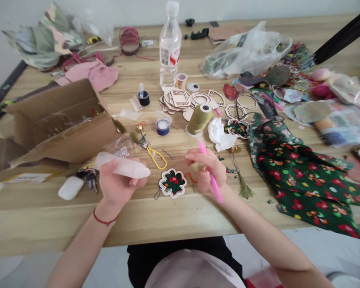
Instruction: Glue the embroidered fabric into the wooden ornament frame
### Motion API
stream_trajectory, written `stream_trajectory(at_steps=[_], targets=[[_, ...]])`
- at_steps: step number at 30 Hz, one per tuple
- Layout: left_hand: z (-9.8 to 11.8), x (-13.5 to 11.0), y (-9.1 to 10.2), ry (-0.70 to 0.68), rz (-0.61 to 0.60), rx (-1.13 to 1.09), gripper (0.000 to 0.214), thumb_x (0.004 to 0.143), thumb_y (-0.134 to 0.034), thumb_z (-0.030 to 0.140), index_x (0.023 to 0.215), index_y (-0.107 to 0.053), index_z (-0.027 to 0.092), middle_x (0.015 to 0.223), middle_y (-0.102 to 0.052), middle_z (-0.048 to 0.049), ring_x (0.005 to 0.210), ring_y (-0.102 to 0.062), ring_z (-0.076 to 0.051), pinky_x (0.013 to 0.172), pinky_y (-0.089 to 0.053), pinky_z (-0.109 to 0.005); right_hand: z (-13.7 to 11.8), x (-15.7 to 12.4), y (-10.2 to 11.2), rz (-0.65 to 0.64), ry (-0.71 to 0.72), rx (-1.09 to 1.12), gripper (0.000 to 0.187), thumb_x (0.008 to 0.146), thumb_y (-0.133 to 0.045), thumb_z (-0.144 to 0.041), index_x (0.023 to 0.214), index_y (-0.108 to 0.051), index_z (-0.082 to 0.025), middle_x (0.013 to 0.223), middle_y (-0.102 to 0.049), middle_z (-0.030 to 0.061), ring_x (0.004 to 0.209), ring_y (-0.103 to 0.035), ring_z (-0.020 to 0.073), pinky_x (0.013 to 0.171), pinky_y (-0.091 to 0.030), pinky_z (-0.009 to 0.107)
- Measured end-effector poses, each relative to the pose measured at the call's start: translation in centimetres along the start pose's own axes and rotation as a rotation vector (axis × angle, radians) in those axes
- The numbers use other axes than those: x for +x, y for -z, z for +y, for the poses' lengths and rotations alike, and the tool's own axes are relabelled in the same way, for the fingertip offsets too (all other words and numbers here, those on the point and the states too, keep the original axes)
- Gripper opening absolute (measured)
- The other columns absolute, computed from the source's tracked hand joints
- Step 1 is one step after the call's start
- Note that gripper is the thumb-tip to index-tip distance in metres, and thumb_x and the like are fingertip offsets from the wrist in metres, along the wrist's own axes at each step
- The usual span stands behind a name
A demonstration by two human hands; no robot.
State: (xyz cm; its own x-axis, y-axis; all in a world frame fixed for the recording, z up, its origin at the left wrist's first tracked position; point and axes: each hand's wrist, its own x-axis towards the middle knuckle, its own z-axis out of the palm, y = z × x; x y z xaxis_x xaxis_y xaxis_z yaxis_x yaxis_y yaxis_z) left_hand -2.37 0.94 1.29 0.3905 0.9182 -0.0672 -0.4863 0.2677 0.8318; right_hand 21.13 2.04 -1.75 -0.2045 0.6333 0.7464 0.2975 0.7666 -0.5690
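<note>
L hand at 11 o'clock, clenched round a translucent white tube, which lies roughly level w/ its rounded end toward 12. Tube looks light, smooth, prob. slippery; safest hold is mid-body w/ full grip. R hand at 1 o'clock, grip closed on a slim pink pen, held tilted betw. fingers & thumb. Pen looks light, stiff; take by the barrel. Betw. hands, flat on the worktop, a scalloped green floral ornament, not touched. Nearby: yellow cord loop at 12, olive thread spool just past R hand, cardboard box at 10, green floral fabric at 3.
</note>
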Motion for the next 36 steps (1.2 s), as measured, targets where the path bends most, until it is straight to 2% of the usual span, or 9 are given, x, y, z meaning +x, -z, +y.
stream_trajectory(at_steps=[3,7,12,15,17,20,22,30,36], targets=[[0.4,0.1,-0.2,0.039,-0.018,-0.165,0.051,0.077,-0.058,0.057,0.049,-0.044,0.017,0.046,-0.026,0.0048,0.037,-0.022,-0.006,0.037,-0.019,-0.024,0.0,0.3,-0.1,0.024,-0.068,0.0,0.035,0.103,-0.033,-0.034,0.113,-0.064,-0.022,0.09,-0.068,0.0068,0.078,-0.064,0.0194,0.073,-0.054,0.035],[0.8,0.2,-0.3,0.014,0.035,-0.281,0.053,0.081,-0.056,0.05,0.049,-0.031,0.018,0.047,-0.019,0.0065,0.037,-0.015,-0.005,0.036,-0.019,-0.022,-0.5,0.0,-1.1,-0.098,-0.198,0.025,0.026,0.1,-0.038,-0.018,0.105,-0.063,-0.02,0.088,-0.067,0.0049,0.082,-0.064,0.0172,0.076,-0.053,0.032],[0.9,0.2,-0.3,0.01,0.042,-0.323,0.052,0.079,-0.058,0.048,0.049,-0.028,0.018,0.046,-0.019,0.0064,0.037,-0.014,-0.005,0.036,-0.019,-0.022,-0.8,-0.6,-2.3,-0.295,-0.266,-0.159,0.02,0.098,-0.041,-0.016,0.107,-0.059,-0.018,0.103,-0.065,0.0112,0.095,-0.065,0.0209,0.083,-0.054,0.034],[0.8,0.1,-0.3,0.015,0.033,-0.332,0.051,0.079,-0.058,0.048,0.049,-0.029,0.018,0.047,-0.02,0.0061,0.038,-0.016,-0.005,0.037,-0.02,-0.022,-2.0,-0.5,-2.3,-0.454,-0.289,-0.321,0.018,0.096,-0.048,-0.021,0.111,-0.057,-0.015,0.112,-0.064,0.016,0.099,-0.064,0.0269,0.084,-0.054,0.042],[0.6,0.2,-0.2,0.021,0.033,-0.329,0.051,0.079,-0.058,0.05,0.049,-0.031,0.018,0.047,-0.021,0.0059,0.038,-0.018,-0.005,0.037,-0.021,-0.022,-3.1,-0.4,-2.1,-0.536,-0.296,-0.393,0.031,0.093,-0.058,-0.032,0.117,-0.055,-0.012,0.117,-0.062,0.0187,0.104,-0.062,0.0326,0.085,-0.054,0.049],[0.3,0.3,0.0,0.023,0.041,-0.322,0.052,0.08,-0.057,0.052,0.049,-0.034,0.017,0.047,-0.022,0.0058,0.038,-0.021,-0.004,0.038,-0.023,-0.021,-4.3,-0.7,-1.8,-0.663,-0.258,-0.43,0.06,0.084,-0.069,-0.048,0.126,-0.049,-0.009,0.123,-0.06,0.0225,0.106,-0.06,0.0373,0.085,-0.053,0.055],[0.2,0.4,0.0,0.023,0.043,-0.318,0.053,0.081,-0.056,0.054,0.05,-0.034,0.017,0.047,-0.022,0.0059,0.037,-0.022,-0.004,0.037,-0.025,-0.02,-4.5,-1.2,-1.6,-0.721,-0.214,-0.416,0.069,0.081,-0.072,-0.051,0.129,-0.046,-0.009,0.125,-0.059,0.023,0.109,-0.059,0.0376,0.088,-0.052,0.056],[0.2,0.4,-0.1,0.032,0.04,-0.304,0.055,0.081,-0.056,0.055,0.049,-0.034,0.017,0.047,-0.023,0.0055,0.037,-0.024,-0.004,0.037,-0.026,-0.019,-3.1,-2.4,-1.0,-0.734,-0.161,-0.334,0.058,0.085,-0.067,-0.025,0.135,-0.041,-0.013,0.131,-0.058,0.0208,0.125,-0.055,0.0337,0.106,-0.04,0.061],[0.2,0.4,0.1,0.008,0.071,-0.311,0.055,0.081,-0.055,0.055,0.049,-0.033,0.017,0.047,-0.023,0.0056,0.037,-0.024,-0.004,0.037,-0.026,-0.019,-0.9,-0.6,1.0,-0.95,-0.019,-0.11,0.06,0.086,-0.07,-0.027,0.138,-0.042,-0.015,0.14,-0.054,0.019,0.135,-0.048,0.0287,0.114,-0.035,0.057]])
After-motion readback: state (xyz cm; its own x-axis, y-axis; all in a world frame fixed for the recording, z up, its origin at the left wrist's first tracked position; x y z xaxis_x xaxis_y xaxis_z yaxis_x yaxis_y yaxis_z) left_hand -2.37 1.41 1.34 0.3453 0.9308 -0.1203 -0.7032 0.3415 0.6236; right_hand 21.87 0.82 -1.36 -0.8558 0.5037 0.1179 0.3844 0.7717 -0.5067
